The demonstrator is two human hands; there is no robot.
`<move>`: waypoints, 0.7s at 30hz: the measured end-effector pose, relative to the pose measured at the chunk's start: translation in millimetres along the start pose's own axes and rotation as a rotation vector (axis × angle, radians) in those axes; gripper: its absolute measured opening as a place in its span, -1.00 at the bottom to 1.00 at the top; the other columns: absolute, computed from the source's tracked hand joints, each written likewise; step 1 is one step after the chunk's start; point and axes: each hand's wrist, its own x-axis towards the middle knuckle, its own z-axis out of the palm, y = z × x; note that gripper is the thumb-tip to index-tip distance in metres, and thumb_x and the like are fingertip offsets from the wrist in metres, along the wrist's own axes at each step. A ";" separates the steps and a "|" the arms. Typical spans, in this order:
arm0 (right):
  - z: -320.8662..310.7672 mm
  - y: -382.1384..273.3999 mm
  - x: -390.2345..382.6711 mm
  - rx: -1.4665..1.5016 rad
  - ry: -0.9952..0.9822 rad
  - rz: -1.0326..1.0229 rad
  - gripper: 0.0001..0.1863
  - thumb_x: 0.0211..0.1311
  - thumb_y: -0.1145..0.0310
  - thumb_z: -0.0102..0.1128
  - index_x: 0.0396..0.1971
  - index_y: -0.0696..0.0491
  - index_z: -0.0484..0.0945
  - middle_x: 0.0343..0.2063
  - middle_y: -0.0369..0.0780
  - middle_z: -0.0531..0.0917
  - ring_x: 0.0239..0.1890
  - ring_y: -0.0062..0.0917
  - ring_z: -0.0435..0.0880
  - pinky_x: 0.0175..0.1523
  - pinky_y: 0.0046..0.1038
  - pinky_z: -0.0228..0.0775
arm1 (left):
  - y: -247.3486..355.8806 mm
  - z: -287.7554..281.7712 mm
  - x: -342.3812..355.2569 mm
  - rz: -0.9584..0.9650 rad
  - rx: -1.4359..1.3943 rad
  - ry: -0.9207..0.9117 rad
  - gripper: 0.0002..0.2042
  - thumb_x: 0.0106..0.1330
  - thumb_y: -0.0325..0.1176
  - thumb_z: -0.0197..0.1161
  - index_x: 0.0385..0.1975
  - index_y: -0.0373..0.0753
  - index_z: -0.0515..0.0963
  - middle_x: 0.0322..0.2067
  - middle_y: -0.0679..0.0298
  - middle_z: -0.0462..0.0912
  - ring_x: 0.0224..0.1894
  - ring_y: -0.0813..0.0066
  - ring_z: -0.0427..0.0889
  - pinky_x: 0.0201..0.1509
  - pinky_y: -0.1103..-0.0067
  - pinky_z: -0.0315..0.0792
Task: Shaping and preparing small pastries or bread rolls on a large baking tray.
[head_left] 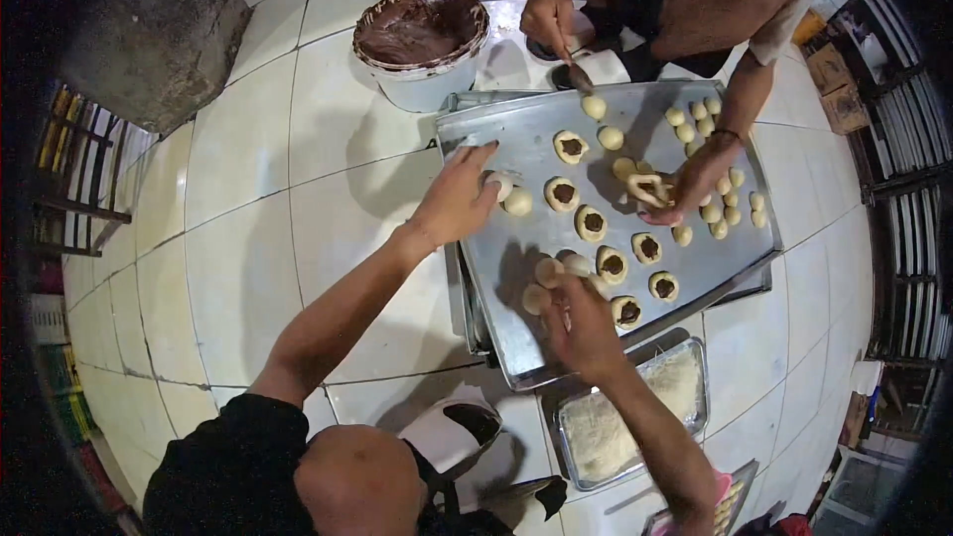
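A metal baking tray [516, 139] lies on the tiled floor. Several round dough cups with dark chocolate centres [592, 223] sit in a diagonal row on it. My left hand [455, 201] reaches over the tray's left edge, and its fingertips pinch a plain dough ball [501, 183]; another ball [518, 202] lies beside it. My right hand [584, 326] is at the near end of the row, fingers closed on a flattened dough piece [549, 271]. Opposite me, another person's hand [690, 184] holds a dough piece, and the person's other hand [546, 15] holds a utensil.
A white bowl of chocolate filling [422, 30] stands left of the tray's far corner. Several plain dough balls [710, 129] cluster at the tray's far right. A smaller tin of grated white shreds [625, 407] lies at the near side. My knee [357, 481] is at the bottom.
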 end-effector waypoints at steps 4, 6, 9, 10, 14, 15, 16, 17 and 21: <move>-69.1 4.3 -112.8 -0.202 -0.456 -0.025 -0.65 0.07 0.46 0.17 -0.08 0.13 0.52 -0.16 -0.11 0.60 -0.26 -0.20 0.60 -0.14 -0.35 0.47 | 34.9 -23.9 -20.4 -0.105 -0.487 -0.109 -0.56 0.18 -0.53 0.11 0.11 -0.32 0.36 0.11 0.06 0.46 -0.02 0.16 0.53 0.03 0.49 0.43; -95.3 -2.3 -158.2 -0.251 -0.533 0.149 -0.67 0.06 0.48 0.21 -0.11 0.14 0.55 -0.15 -0.09 0.61 -0.23 -0.21 0.61 -0.14 -0.35 0.49 | 54.0 -28.1 -23.9 -0.048 -0.591 -0.102 -0.65 0.22 -0.50 0.10 0.04 -0.34 0.42 0.03 0.09 0.52 -0.12 0.21 0.56 -0.05 0.52 0.45; -109.8 -10.5 -190.2 -0.268 -0.510 0.148 -0.68 0.05 0.51 0.22 -0.12 0.15 0.56 -0.15 -0.09 0.61 -0.22 -0.23 0.62 -0.15 -0.37 0.49 | 82.3 -26.5 -30.1 0.022 -0.697 -0.109 -0.72 0.27 -0.47 0.09 -0.03 -0.36 0.47 -0.04 0.13 0.58 -0.23 0.26 0.58 -0.13 0.54 0.46; -110.0 -12.6 -194.9 -0.232 -0.434 0.155 -0.68 0.05 0.52 0.23 -0.12 0.15 0.56 -0.14 -0.09 0.61 -0.21 -0.23 0.62 -0.14 -0.37 0.49 | 91.8 -25.5 -33.7 -0.022 -0.588 -0.252 -0.70 0.27 -0.47 0.09 0.00 -0.35 0.47 -0.06 0.13 0.59 -0.23 0.28 0.57 -0.13 0.53 0.47; -94.7 -23.5 -235.9 -0.077 -0.232 0.249 -0.67 0.05 0.53 0.23 -0.11 0.16 0.56 -0.14 -0.10 0.61 -0.19 -0.24 0.62 -0.13 -0.38 0.48 | 126.9 1.3 -86.5 -0.034 -0.016 -0.752 -0.70 0.24 -0.43 0.12 -0.04 -0.37 0.51 -0.22 0.12 0.62 -0.34 0.27 0.54 -0.24 0.41 0.46; -89.7 -24.6 -247.3 -0.066 -0.204 0.264 -0.67 0.05 0.53 0.23 -0.11 0.17 0.56 -0.14 -0.10 0.62 -0.20 -0.24 0.62 -0.12 -0.38 0.48 | 136.8 12.2 -105.2 0.120 0.219 -0.775 -0.73 0.20 -0.41 0.14 -0.15 -0.40 0.56 -0.34 0.09 0.63 -0.44 0.21 0.53 -0.33 0.34 0.45; -84.5 -25.6 -251.9 -0.058 -0.171 0.268 -0.67 0.05 0.54 0.22 -0.11 0.17 0.56 -0.15 -0.10 0.62 -0.20 -0.24 0.62 -0.12 -0.38 0.48 | 145.8 23.2 -118.2 0.126 0.227 -0.791 -0.73 0.20 -0.41 0.14 -0.15 -0.40 0.56 -0.34 0.09 0.63 -0.44 0.21 0.53 -0.33 0.34 0.45; -81.6 -26.1 -256.3 -0.056 -0.135 0.267 -0.67 0.05 0.54 0.22 -0.11 0.17 0.55 -0.15 -0.10 0.62 -0.20 -0.24 0.62 -0.12 -0.38 0.48 | 157.9 38.5 -129.0 0.180 0.492 -1.020 -0.74 0.15 -0.39 0.15 -0.24 -0.42 0.58 -0.35 0.05 0.62 -0.46 0.17 0.52 -0.35 0.31 0.43; -91.5 -31.0 -276.4 -0.044 -0.027 0.257 -0.68 0.06 0.55 0.22 -0.12 0.18 0.55 -0.17 -0.10 0.63 -0.22 -0.25 0.62 -0.11 -0.39 0.47 | 178.8 64.0 -144.5 0.310 0.804 -1.270 -0.77 0.07 -0.38 0.16 -0.41 -0.43 0.61 -0.37 0.01 0.59 -0.42 0.12 0.51 -0.33 0.30 0.41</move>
